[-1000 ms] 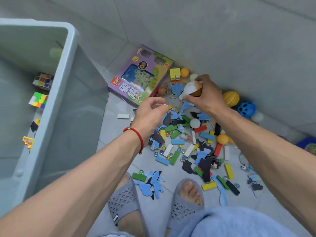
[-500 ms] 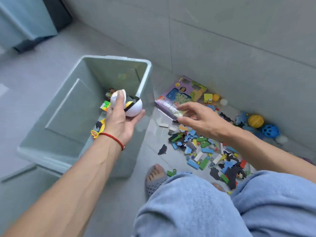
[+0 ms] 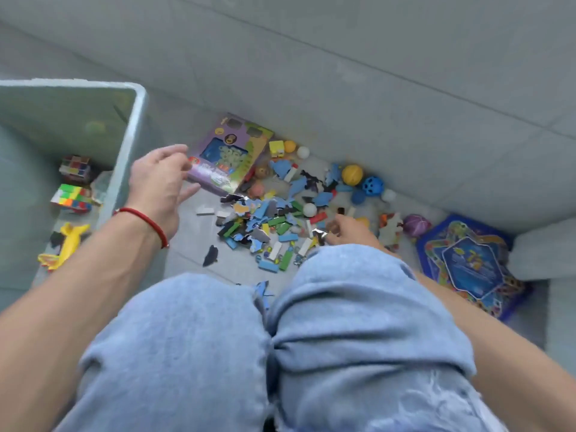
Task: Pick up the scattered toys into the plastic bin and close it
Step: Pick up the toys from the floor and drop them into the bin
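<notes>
The pale plastic bin (image 3: 137, 120) stands open at the left. Inside lie two colour cubes (image 3: 74, 168) (image 3: 73, 198) and a yellow toy (image 3: 67, 244). My left hand (image 3: 162, 182), with a red wrist cord, hovers empty with fingers spread just right of the bin's rim, beside a purple game box (image 3: 227, 157). A heap of coloured blocks and puzzle pieces (image 3: 274, 219) covers the floor. My right hand (image 3: 349, 232) reaches into the heap's right side, half hidden by my knee; its grip is not visible.
A yellow ball (image 3: 352, 174), a blue holed ball (image 3: 372, 185) and small white balls lie along the wall. A blue star-shaped board (image 3: 467, 263) sits at the right. My knees in jeans (image 3: 280, 353) fill the foreground and hide the nearest floor.
My left hand held a white ball toy over the bin; now it is empty and has moved right toward the purple box. My right hand has dropped to the heap's right side.
</notes>
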`<state>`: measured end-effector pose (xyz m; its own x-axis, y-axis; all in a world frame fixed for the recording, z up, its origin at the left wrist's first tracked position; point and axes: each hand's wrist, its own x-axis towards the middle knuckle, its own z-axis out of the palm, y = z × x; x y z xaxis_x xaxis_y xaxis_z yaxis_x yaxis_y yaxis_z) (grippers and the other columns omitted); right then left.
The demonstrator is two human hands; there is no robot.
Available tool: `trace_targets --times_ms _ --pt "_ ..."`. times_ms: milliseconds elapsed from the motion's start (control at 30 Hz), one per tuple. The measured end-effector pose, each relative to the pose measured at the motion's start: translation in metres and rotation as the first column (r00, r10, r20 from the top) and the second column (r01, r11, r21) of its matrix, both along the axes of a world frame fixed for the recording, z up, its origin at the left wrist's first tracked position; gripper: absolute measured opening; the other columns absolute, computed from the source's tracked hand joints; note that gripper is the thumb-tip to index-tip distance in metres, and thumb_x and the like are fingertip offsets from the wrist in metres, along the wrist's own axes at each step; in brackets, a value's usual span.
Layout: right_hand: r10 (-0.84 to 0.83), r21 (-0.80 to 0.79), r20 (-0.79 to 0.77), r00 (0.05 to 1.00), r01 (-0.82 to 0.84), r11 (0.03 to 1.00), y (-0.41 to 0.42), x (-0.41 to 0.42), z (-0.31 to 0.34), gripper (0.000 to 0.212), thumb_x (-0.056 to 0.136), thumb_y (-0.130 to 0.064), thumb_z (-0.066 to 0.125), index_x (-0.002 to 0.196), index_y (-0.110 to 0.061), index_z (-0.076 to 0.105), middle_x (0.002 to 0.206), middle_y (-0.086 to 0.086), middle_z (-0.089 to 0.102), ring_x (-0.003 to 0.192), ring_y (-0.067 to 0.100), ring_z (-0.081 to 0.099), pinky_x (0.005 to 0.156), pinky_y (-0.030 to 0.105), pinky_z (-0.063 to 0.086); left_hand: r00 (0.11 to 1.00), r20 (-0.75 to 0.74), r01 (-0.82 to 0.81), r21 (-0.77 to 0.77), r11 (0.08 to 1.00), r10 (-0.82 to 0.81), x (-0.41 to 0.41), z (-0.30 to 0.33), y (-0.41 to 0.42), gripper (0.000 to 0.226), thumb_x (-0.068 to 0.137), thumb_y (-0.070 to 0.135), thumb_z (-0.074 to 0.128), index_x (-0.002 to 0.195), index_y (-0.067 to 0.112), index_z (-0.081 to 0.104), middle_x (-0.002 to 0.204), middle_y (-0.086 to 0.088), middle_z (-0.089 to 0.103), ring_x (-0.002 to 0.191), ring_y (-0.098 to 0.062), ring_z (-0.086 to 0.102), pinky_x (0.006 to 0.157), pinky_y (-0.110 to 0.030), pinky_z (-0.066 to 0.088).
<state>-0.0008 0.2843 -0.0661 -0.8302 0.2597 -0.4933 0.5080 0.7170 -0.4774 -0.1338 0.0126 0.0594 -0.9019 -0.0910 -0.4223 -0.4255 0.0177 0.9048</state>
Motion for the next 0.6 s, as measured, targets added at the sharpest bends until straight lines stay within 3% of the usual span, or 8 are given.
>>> trace_targets --times_ms 100,167,233,333,467,533,600 --pt "-0.299 0.086 -0.004 0.954 0.298 0.951 0.043 0.028 -0.027 0.026 0.09 -0.02 0.058 0.113 -0.01 0.065 0.111 0.013 0.07 0.106 0.034 0.064 0.082 0.036 0.05 0.929 0.094 0.363 -0.05 0.931 -0.357 0.014 -0.015 0.066 0.028 0.091 0.005 0.054 0.113 0.01 0.071 0.107 -0.017 0.066 0.093 -0.025 0.066 0.083 -0.041 0.061" --pt "-0.469 0.147 -0.022 0.883 0.467 0.872 0.074 0.044 -0.043 0.031 0.089 -0.02 0.057 0.116 -0.008 0.064 0.115 0.018 0.069 0.109 0.038 0.063 0.086 0.038 0.05 0.816 0.17 0.572 -0.106 0.813 -0.552 0.021 -0.027 0.105 0.025 0.093 0.009 0.055 0.111 0.015 0.072 0.117 -0.015 0.068 0.107 -0.027 0.067 0.087 -0.042 0.06" --pt "-0.573 0.228 -0.031 0.819 0.564 0.794 0.105 0.056 -0.058 0.038 0.092 -0.026 0.056 0.123 -0.004 0.059 0.122 0.024 0.063 0.113 0.042 0.059 0.089 0.041 0.049 0.701 0.202 0.713 -0.167 0.681 -0.684 0.023 -0.041 0.135 0.022 0.095 0.014 0.057 0.11 0.02 0.072 0.117 -0.006 0.068 0.109 -0.022 0.065 0.087 -0.039 0.06" --pt "-0.551 0.36 -0.036 0.834 0.525 0.771 0.15 0.064 -0.076 0.049 0.092 -0.026 0.058 0.135 -0.005 0.046 0.132 0.025 0.05 0.123 0.045 0.049 0.095 0.049 0.046 0.583 0.22 0.81 -0.239 0.536 -0.782 0.019 -0.059 0.166 0.021 0.096 0.016 0.058 0.111 0.022 0.071 0.113 0.001 0.067 0.107 -0.018 0.064 0.086 -0.035 0.059" --pt "-0.349 0.439 0.079 0.934 0.282 0.853 0.198 0.05 -0.104 0.067 0.09 -0.024 0.067 0.149 -0.026 0.037 0.155 0.011 0.034 0.139 0.041 0.035 0.107 0.052 0.037 0.533 0.258 0.841 -0.263 0.472 -0.806 0.01 -0.079 0.187 0.019 0.096 0.015 0.055 0.107 0.021 0.07 0.116 -0.006 0.068 0.106 -0.02 0.065 0.086 -0.037 0.06" --pt "-0.281 0.429 0.135 0.95 0.2 0.881 0.213 0.038 -0.118 0.069 0.087 -0.018 0.068 0.149 -0.028 0.038 0.153 0.009 0.039 0.137 0.038 0.039 0.107 0.049 0.038 0.524 0.288 0.847 -0.27 0.457 -0.802 0.008 -0.091 0.19 0.02 0.095 0.013 0.056 0.106 0.019 0.071 0.119 -0.014 0.068 0.107 -0.028 0.065 0.089 -0.043 0.059" --pt "-0.306 0.415 0.126 0.944 0.23 0.88 0.22 0.031 -0.128 0.068 0.085 -0.008 0.065 0.147 -0.023 0.041 0.143 0.015 0.047 0.131 0.04 0.045 0.101 0.047 0.043 0.518 0.306 0.852 -0.269 0.449 -0.799 0.008 -0.101 0.19 0.019 0.093 0.013 0.057 0.104 0.02 0.071 0.118 -0.013 0.068 0.108 -0.028 0.066 0.088 -0.044 0.06"
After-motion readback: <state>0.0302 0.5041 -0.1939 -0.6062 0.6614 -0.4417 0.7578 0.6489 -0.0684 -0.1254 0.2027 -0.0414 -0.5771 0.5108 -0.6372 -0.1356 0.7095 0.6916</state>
